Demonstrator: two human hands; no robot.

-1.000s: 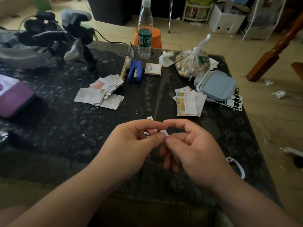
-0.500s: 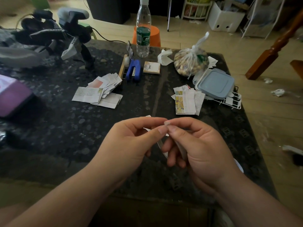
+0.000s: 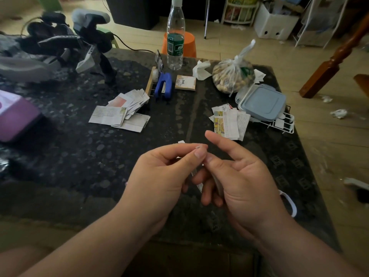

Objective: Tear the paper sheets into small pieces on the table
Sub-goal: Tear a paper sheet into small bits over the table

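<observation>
Both hands are close together over the near middle of the dark table (image 3: pixel 60 156). The left hand (image 3: pixel 159 176) pinches a small paper piece (image 3: pixel 200 186) between its thumb and first finger. The right hand (image 3: pixel 241 182) holds the same paper from the other side. Its thumb presses down right beside the left thumb, and its lower fingers curl in under the paper. Its first finger sticks up straight and touches nothing. Most of the paper is hidden by the fingers. Only a thin white strip shows between the hands, and a tiny white corner pokes up above the left first finger.

A pile of torn paper (image 3: pixel 119 114) lies past the hands, toward the left. A second paper pile (image 3: pixel 229 122) lies toward the right edge, just beside a blue-grey box with a lid (image 3: pixel 262 101). That box sits partly on a white wire rack (image 3: pixel 284 123) at the right edge. A blue stapler (image 3: pixel 164 85) and a small notepad (image 3: pixel 185 82) sit side by side nearer the far edge. A clear water bottle (image 3: pixel 175 37) stands upright at the far edge. A tied bag of nuts (image 3: pixel 232 76) sits near the far right corner. A purple box (image 3: pixel 16 114) is at the left edge.
</observation>
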